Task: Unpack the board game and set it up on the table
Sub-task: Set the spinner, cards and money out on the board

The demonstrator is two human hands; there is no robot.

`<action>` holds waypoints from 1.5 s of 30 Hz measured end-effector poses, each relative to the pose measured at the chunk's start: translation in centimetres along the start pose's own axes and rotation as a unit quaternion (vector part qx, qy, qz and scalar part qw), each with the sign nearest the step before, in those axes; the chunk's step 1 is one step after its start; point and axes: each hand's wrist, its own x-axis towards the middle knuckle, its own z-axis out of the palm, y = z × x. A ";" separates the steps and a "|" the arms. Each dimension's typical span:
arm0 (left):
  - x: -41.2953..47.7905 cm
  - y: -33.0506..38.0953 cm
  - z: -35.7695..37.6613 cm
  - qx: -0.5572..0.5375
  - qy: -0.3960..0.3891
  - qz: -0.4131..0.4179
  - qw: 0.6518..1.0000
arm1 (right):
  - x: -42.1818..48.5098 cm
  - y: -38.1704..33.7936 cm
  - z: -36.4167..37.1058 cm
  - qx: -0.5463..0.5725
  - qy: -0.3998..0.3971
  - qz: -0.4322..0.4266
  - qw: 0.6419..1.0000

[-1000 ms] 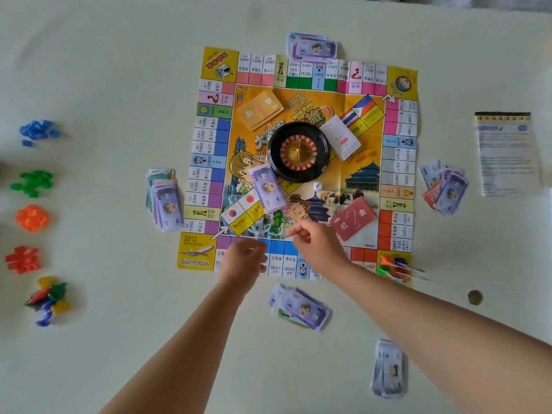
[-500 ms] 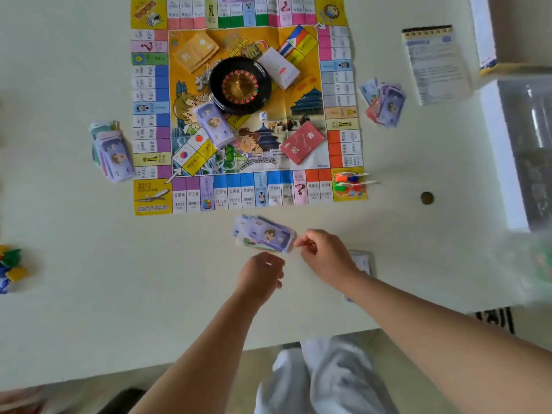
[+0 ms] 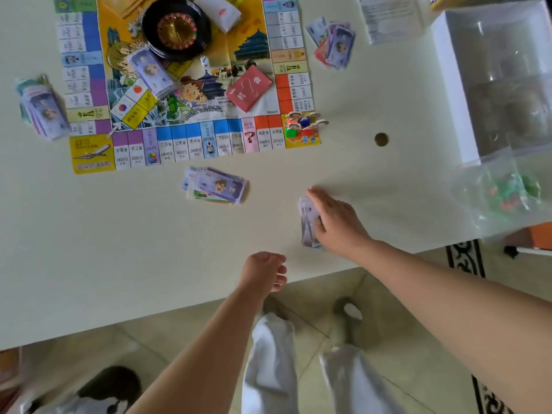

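The game board (image 3: 191, 138) lies on the worktop (image 3: 119, 249). There are five play-money stacks (image 3: 216, 185): one on the board, one left of it, one right, two below. The right hand (image 3: 337, 222) lies flat, fingers straight, on the lower-right stack (image 3: 307, 228). The left hand (image 3: 264, 271) hangs loosely curled and empty.

Person wearing loose white trousers (image 3: 268, 369), both legs showing, fabric creasing. Forearms (image 3: 209, 339) showing bare to frame edge; L hand (image 3: 264, 271) & R hand (image 3: 339, 224) bare too. Foot (image 3: 343, 307) blurring, footwear unclear.
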 end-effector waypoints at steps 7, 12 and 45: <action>-1.2 -4.2 3.3 -0.021 -0.006 -0.131 0.991 | -3.9 0.7 2.2 0.015 -0.003 -0.044 0.999; -0.6 -6.6 6.5 -0.207 -0.015 -0.138 0.968 | -6.6 1.3 4.0 0.034 -0.008 -0.070 0.997; 2.3 -2.7 6.2 0.178 0.263 0.315 0.894 | -3.0 3.8 3.1 0.110 0.106 -0.088 0.984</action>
